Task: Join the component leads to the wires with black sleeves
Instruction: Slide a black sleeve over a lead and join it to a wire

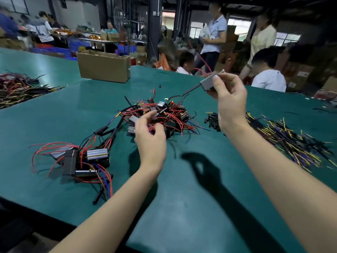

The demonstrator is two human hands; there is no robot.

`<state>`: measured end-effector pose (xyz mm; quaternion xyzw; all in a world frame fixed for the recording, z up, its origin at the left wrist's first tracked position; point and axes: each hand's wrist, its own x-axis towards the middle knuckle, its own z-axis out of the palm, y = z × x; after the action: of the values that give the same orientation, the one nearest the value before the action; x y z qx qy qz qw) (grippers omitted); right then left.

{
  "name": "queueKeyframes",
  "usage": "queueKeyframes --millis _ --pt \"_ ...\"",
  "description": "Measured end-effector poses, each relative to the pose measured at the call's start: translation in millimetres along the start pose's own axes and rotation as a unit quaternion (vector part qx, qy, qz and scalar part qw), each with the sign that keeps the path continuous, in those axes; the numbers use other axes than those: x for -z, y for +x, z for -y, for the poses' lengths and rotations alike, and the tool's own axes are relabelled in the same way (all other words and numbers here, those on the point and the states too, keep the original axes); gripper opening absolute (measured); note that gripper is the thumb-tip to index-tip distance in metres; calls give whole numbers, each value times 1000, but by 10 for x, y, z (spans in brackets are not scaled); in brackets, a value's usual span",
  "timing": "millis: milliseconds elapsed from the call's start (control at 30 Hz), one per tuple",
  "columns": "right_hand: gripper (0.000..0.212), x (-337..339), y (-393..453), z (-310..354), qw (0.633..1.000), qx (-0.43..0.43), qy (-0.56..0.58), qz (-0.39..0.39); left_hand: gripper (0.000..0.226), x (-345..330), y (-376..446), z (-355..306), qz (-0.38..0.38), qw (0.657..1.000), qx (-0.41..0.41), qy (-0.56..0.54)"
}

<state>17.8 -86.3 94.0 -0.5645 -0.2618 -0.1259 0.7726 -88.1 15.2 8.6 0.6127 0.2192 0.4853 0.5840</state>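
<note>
Right hand is up above the green surface, its grip clamped on a small grey box component, thumb and fingers pinching it, a dark lead trailing from the box down toward the central pile of components. That pile is the landmark: a tangle of black and grey boxes with red leads, mid-surface. Left hand hovers right at the pile's near edge, fingers loosely curled and apart, reaching in among the red wires; whether it actually grips anything, I cannot tell. Just right of the pile sits a little cluster of black sleeves, partly hidden behind the right wrist. Further right of that, a broad spread of wires with black sleeves and yellow tips. Left of the pile and nearer the person, a group of joined components with red and blue leads. Beyond the pile, a cardboard box stands on the surface. Far left of the pile, another heap of wires.
</note>
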Motion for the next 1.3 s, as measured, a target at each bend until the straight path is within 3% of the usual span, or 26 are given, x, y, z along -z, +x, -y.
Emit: queueKeyframes --millis 133,267,367,467,533,600,733,833,1000,1067,1167,1300 --pt "17 190 -206 69 986 -82 130 -60 24 -263 -25 -47 113 987 83 -78" --pt "18 352 -474 47 970 -148 180 -68 19 -528 50 -128 140 954 225 -137" --pt "18 461 -676 -26 981 -149 124 20 19 -598 215 -169 152 894 345 -242" --pt "14 578 -825 -120 970 -142 15 199 26 -589 343 -182 165 877 390 -225" --pt "16 638 -850 -142 941 -143 -66 300 28 -608 376 -217 176 883 389 -194" --pt "12 660 -817 -156 927 -149 -110 326 26 -630 400 -269 177 895 368 -180" --pt "16 574 -654 -194 950 -194 -128 207 18 -635 385 -335 183 932 268 -162" --pt "20 462 -472 -187 956 -242 -92 140 12 -677 196 -361 250 943 178 -132" --pt "35 415 -293 -171 896 -428 13 116 19 -673 -102 -348 289 945 129 -79" --pt "39 449 -273 -187 880 -451 36 142 18 -608 -162 -337 317 940 112 -52" --pt "30 509 -285 -192 879 -444 36 172 20 -526 -218 -358 395 916 69 -7" --pt "22 684 -332 -191 906 -377 108 159 25 -531 -240 -483 489 854 148 -99"
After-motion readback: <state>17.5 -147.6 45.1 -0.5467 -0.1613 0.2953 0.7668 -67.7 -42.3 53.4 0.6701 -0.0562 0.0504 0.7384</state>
